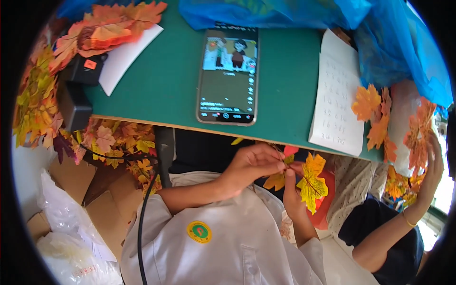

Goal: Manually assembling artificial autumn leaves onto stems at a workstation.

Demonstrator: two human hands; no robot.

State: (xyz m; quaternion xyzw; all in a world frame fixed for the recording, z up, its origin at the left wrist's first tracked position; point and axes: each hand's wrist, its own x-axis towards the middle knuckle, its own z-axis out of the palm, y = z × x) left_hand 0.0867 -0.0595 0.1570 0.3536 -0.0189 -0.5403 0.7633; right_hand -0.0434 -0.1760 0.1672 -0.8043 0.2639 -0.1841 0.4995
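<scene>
My left hand point(251, 164) and my right hand point(292, 192) meet just below the green table's front edge point(161, 124). Between their fingertips they pinch a small cluster of artificial maple leaves: a yellow leaf point(312, 183) with red veins, an orange leaf point(275, 180) behind it and a red tip point(289, 150) above. My right hand grips the stem under the yellow leaf; my left thumb and fingers press on the top of the cluster. Both white sleeves come up from the lower edge.
A phone point(229, 76) with a lit screen lies on the table, a sheet of written paper point(335, 95) to its right. Piles of orange leaves point(107, 31) sit at upper left, blue plastic bags point(389, 42) at the back. Another person's hand point(432, 171) holds leaves at right.
</scene>
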